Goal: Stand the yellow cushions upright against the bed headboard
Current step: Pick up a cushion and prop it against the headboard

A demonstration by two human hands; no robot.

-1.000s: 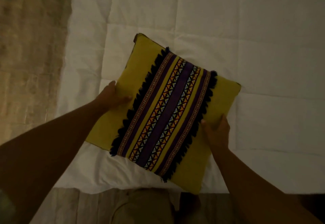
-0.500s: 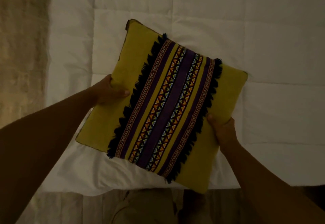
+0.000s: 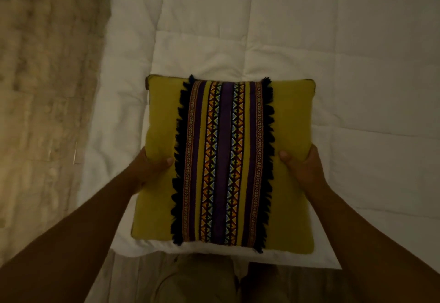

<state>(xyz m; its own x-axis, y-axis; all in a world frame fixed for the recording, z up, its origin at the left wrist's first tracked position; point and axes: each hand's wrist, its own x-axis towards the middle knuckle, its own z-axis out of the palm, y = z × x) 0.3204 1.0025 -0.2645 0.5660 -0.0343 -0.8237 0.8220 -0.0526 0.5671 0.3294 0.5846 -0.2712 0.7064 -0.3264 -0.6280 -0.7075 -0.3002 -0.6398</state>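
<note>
A square yellow cushion (image 3: 292,183) with a purple patterned centre band and black fringe is held above the near edge of the white bed (image 3: 273,48). My left hand (image 3: 148,168) grips its left edge, thumb on top. My right hand (image 3: 301,168) grips its right edge, thumb on the yellow cloth. The band runs straight away from me. The headboard is out of view, and I see only this one cushion.
The white quilted cover stretches far and right. A beige shaggy rug (image 3: 45,112) lies left of the bed. Pale wooden floor (image 3: 126,276) and my trouser legs (image 3: 195,281) show below the bed's near edge.
The cushion has turned from a slant to square with me and has come closer. Both hands kept their hold on its sides.
</note>
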